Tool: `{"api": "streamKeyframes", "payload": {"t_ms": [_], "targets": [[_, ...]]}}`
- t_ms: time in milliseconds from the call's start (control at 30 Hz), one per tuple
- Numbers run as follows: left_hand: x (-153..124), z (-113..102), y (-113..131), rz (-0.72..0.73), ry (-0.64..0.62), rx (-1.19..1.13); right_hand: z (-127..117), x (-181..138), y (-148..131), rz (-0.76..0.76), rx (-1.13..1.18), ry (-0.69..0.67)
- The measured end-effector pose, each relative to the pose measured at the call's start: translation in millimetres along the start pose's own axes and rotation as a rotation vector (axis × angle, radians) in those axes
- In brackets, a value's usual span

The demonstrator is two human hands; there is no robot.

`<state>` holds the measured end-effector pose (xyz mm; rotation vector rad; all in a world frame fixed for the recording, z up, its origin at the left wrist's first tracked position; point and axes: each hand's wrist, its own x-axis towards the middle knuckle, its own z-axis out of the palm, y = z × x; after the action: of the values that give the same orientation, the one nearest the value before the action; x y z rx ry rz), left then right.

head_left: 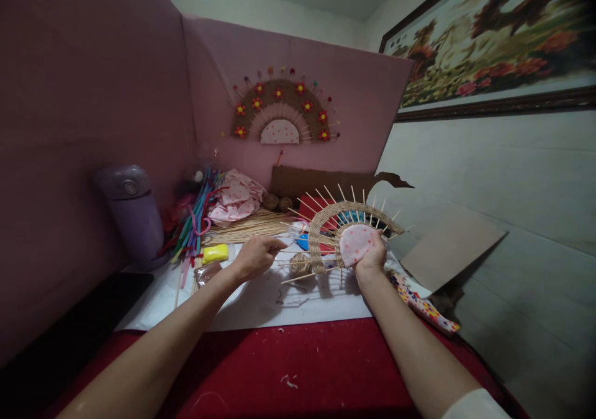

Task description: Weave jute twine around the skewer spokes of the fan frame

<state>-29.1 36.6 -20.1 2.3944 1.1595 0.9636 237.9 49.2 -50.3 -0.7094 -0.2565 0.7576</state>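
Observation:
My right hand (372, 259) grips the half-round woven stick fan (321, 223) by its pink spotted fabric centre (356, 244), holding it above the white sheet. Thin wooden sticks radiate from that centre through a curved band of brown twine. My left hand (255, 257) is closed in a pinch beside the stick ends on the fan's left side. What sits between those fingertips is too fine to make out. Under the sticks lies a ball of twine (300, 264), partly hidden by them.
A purple bottle (133, 217) stands left, near colourful pipe cleaners (193, 220) and a yellow packet (215, 253). Behind are loose sticks (246, 228) and crumpled spotted cloth (237, 195). A finished-looking flowered fan (279, 105) hangs on the pink panel. Cardboard (451, 245) leans right.

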Motion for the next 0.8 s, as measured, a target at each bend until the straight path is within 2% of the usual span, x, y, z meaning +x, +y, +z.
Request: {"api": "streamKeyframes", "payload": {"t_ms": [267, 567, 800], "targets": [[-1, -9, 8, -0.009, 0.096, 0.297, -4, 7, 3, -0.049, -0.02, 0.008], [-7, -4, 28, 0.048, 0.134, 0.423, -5, 9, 3, -0.074, -0.024, 0.02], [-10, 0, 31, 0.026, 0.193, 0.414, -6, 13, 2, -0.12, -0.018, 0.052]]}}
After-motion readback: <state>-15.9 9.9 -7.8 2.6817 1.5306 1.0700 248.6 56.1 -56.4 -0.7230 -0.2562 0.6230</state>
